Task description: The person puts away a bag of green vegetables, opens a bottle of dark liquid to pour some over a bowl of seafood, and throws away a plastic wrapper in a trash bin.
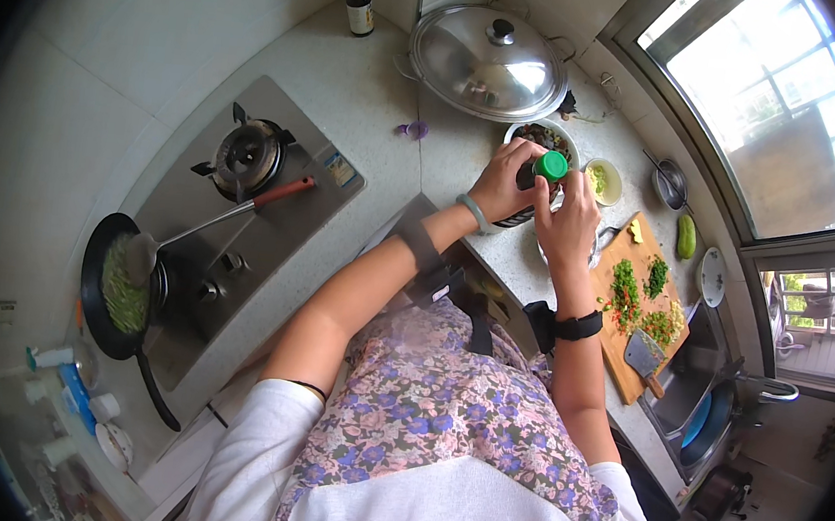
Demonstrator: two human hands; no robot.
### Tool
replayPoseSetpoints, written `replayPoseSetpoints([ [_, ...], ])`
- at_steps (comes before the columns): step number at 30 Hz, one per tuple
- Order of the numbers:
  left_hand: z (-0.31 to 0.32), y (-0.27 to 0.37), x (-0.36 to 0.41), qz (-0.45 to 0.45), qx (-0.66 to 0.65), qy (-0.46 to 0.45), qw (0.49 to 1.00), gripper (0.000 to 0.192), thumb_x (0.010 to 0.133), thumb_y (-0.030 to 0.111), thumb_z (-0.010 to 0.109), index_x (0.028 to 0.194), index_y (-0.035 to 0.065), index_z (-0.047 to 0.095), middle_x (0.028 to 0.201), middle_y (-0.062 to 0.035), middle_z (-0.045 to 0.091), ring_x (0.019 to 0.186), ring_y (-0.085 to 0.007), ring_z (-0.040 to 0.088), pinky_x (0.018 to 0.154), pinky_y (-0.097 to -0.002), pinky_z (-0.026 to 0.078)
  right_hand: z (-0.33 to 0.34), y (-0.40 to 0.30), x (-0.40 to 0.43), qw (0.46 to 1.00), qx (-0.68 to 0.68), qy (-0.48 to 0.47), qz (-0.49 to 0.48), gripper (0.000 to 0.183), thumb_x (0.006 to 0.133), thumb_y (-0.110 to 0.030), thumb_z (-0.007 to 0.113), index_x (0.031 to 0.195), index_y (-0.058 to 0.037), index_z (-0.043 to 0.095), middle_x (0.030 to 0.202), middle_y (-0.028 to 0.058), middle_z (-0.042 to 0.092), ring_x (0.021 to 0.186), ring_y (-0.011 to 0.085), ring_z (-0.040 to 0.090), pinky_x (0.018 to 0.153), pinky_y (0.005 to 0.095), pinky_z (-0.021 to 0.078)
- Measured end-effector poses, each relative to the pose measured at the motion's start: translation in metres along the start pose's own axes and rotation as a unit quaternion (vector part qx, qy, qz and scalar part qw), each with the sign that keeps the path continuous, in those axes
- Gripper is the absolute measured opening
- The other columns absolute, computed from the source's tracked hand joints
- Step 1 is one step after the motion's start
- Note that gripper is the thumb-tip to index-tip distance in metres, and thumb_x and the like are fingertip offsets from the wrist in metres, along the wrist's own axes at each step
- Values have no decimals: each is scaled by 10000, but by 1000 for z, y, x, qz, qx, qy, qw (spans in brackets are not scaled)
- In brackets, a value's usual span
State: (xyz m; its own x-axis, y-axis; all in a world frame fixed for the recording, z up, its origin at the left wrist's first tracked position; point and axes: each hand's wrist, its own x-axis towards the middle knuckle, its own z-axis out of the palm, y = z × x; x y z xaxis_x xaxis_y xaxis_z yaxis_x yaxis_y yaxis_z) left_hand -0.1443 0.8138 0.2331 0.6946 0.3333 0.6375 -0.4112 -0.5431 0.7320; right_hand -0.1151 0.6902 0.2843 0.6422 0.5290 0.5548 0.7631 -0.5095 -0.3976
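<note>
My left hand (503, 182) is wrapped around a dark bottle with a green cap (551, 166), held over the counter. My right hand (571, 219) grips the same bottle from the right, its thumb and fingertips just below the cap. The bottle's lower body is mostly hidden by my hands. Just beyond them is a white bowl (577, 142) of dark food, partly covered by the bottle and my fingers. To its right sits a small bowl (611, 192) with chopped pale-green and yellow pieces. Another dish (593, 256) shows partly behind my right hand.
A wooden cutting board (620, 385) holds chopped vegetables and a cleaver (644, 354). On the gas stove (280, 194), a frying pan (93, 282) contains greens and a long-handled spatula (230, 214). A lidded wok (476, 48) stands at the back. The sink (677, 383) is at right.
</note>
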Motion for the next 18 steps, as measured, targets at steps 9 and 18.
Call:
replayPoseSetpoints([
  [9,-2,-1,4,-25,-15,-36,999,358,682,152,718,952,52,504,969,-122,565,943,-306,543,838,-376,430,-3,7,4,999,43,-16,2,248,829,-235,599,808,-9,500,768,142,529,685,340,555,580,404,436],
  [18,-6,-1,5,-36,-9,-46,998,328,685,132,712,931,55,509,988,-116,559,934,-303,544,821,-368,437,-2,20,7,997,53,-9,-58,203,800,-198,602,785,-20,505,763,122,524,696,302,564,589,383,451],
])
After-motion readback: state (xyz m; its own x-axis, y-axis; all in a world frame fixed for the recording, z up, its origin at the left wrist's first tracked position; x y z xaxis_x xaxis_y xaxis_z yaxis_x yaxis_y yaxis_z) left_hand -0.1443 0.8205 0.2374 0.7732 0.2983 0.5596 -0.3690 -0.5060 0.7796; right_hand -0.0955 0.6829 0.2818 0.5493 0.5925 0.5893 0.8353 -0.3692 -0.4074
